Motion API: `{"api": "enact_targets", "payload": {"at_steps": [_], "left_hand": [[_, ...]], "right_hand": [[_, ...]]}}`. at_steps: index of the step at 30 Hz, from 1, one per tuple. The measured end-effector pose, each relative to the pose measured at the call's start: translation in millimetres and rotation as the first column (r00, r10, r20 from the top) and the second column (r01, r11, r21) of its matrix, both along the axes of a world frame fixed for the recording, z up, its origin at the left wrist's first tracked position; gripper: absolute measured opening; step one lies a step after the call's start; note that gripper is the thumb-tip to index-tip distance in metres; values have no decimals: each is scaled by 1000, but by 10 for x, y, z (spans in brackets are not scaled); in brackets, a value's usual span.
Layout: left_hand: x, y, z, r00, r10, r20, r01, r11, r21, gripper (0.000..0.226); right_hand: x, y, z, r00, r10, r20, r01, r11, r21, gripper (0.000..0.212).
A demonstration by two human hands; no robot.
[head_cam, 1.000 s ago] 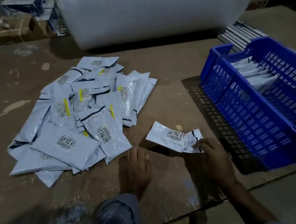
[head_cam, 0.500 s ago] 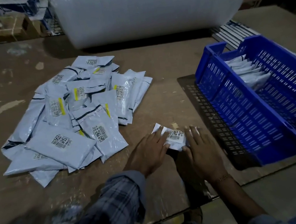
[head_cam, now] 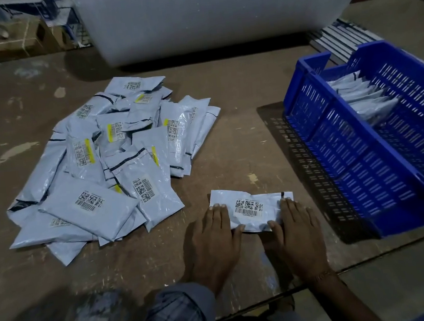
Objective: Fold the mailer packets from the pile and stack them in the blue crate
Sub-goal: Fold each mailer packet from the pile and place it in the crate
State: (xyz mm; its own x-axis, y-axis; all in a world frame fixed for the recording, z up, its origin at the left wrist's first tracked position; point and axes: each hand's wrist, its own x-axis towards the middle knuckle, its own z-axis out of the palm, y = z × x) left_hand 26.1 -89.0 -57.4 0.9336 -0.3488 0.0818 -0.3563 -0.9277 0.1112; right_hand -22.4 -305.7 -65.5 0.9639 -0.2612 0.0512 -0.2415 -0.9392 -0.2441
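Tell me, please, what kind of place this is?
Probably a packing or dispatch room: a pile of barcoded mailer packets, a big bubble wrap roll, and cardboard boxes behind the table.

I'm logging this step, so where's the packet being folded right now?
In the head view, the packet lies flat on the table, under the left hand and right hand, between the pile and the blue crate.

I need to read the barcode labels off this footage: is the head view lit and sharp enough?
Head view: dim overall; the label on the packet between left hand and right hand shows but its print is too small to read; glare streaks the pile; the sleeve and lower left corner are blurred.
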Motion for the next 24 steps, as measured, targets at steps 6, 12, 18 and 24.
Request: {"api": "enact_targets", "payload": {"at_steps": [6, 12, 18, 24], "left_hand": [[274, -149, 227, 995, 14, 97, 2, 986, -166, 49], [587, -439, -117, 995, -78, -66, 71, 992, -102, 60], [584, -476, -237, 998, -48, -32, 46, 997, -62, 59], [596, -515, -257, 999, -48, -23, 47, 999, -25, 61]], "right_hand": [[447, -8, 133, 991, -26, 129, 7, 989, 146, 65], [595, -5, -254, 981, 192, 9, -192, 979, 62, 64], [563, 18, -248, 980, 194, 49, -194, 981, -5, 59], [622, 25, -261, 980, 201, -8, -201, 978, -51, 60]]}}
